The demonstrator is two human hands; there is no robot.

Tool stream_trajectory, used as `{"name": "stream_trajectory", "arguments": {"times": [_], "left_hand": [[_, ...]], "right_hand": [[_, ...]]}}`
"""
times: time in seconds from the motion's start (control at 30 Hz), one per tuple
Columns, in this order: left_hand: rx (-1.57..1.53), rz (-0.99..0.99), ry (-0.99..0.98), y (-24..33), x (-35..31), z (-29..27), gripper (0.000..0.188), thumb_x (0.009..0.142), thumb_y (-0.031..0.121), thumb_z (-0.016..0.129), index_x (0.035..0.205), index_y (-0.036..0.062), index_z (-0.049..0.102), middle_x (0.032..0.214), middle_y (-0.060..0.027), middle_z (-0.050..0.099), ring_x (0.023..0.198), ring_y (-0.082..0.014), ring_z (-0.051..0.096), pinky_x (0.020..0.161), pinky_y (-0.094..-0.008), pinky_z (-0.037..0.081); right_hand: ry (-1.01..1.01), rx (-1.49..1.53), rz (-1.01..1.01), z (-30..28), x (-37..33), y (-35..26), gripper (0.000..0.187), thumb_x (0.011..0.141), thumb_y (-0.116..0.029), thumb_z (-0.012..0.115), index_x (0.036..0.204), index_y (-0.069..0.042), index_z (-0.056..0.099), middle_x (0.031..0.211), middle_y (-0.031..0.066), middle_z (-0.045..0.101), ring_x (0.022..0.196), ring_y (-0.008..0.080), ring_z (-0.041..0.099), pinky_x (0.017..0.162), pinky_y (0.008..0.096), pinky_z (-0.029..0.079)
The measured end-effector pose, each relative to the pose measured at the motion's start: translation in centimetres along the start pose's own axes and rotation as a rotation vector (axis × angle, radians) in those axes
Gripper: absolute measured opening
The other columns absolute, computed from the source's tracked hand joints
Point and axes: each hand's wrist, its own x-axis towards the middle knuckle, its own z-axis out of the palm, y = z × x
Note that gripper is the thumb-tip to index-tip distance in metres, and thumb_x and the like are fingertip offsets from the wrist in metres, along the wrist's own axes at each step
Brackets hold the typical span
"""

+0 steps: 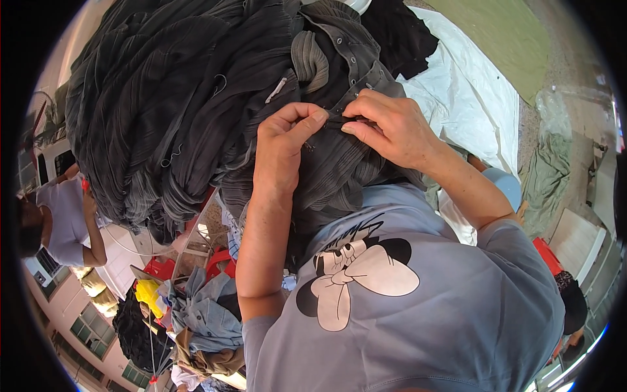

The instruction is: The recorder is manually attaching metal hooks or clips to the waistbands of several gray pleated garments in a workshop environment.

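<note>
Garment (333,157), dark, one: left hand (287,134) and right hand (395,127), fingertips closed, pinch it; work seems underway, remainder unclear.

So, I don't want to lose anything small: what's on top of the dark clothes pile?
On the dark clothes pile are a small pale strip and loose threads; the left hand and right hand pinch part of it. Anything under its folds is covered.
</note>
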Motion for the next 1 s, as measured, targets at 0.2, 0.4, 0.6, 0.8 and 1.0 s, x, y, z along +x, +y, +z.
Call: {"name": "stream_trajectory", "arguments": {"times": [0.2, 0.4, 0.6, 0.8, 1.0], "left_hand": [[-0.034, -0.017, -0.038, 0.1, 0.0, -0.1, 0.013, 0.089, 0.009, 0.073, 0.097, -0.0017, 0.073, 0.092, -0.0023, 0.07, 0.087, -0.0082, 0.061, 0.084, -0.0226, 0.045], [-0.052, 0.01, -0.032, 0.2, 0.1, -0.2, 0.012, 0.09, 0.009, 0.073, 0.096, -0.0015, 0.073, 0.09, -0.0024, 0.071, 0.085, -0.008, 0.061, 0.082, -0.0235, 0.046], [0.871, 0.388, 0.262, 0.6, -3.4, 0.6, 0.023, 0.093, 0.02, 0.071, 0.105, 0.0024, 0.061, 0.089, -0.0096, 0.065, 0.082, -0.0241, 0.06, 0.078, -0.0351, 0.047], [0.617, 0.189, 0.049, 1.9, -8.8, -1.6, 0.042, 0.087, 0.001, 0.071, 0.126, 0.0038, 0.054, 0.085, -0.0042, 0.058, 0.078, -0.0111, 0.054, 0.073, -0.0242, 0.04], [0.348, 0.037, 0.061, 5.9, -16.4, -8.8, 0.051, 0.077, -0.008, 0.071, 0.125, -0.0015, 0.055, 0.082, 0.0045, 0.049, 0.074, -0.0037, 0.044, 0.067, -0.0193, 0.032]], "right_hand": [[-0.049, -0.074, -0.053, -0.2, 1.0, 0.0, 0.015, 0.09, -0.017, 0.073, 0.095, -0.005, 0.065, 0.084, 0.0065, 0.064, 0.066, 0.0258, 0.062, 0.056, 0.0351, 0.047], [-0.092, -0.054, -0.04, -0.3, 1.1, 0.1, 0.013, 0.091, -0.016, 0.072, 0.094, -0.005, 0.066, 0.085, 0.0068, 0.065, 0.068, 0.0243, 0.064, 0.059, 0.0334, 0.048], [0.051, 0.364, 0.31, -1.1, -0.2, 1.0, 0.012, 0.101, -0.011, 0.06, 0.107, -0.002, 0.065, 0.089, 0.0001, 0.061, 0.078, 0.0079, 0.055, 0.072, 0.0236, 0.046], [0.08, 0.448, 0.297, -1.3, 0.1, 1.0, 0.014, 0.099, -0.012, 0.064, 0.105, 0.0, 0.064, 0.09, 0.0024, 0.065, 0.08, 0.0089, 0.059, 0.073, 0.0235, 0.047], [-0.241, 0.361, 0.071, 0.1, 1.2, -2.5, 0.014, 0.094, -0.006, 0.064, 0.107, 0.001, 0.064, 0.096, 0.0084, 0.062, 0.083, 0.0165, 0.06, 0.074, 0.0264, 0.046]]}}
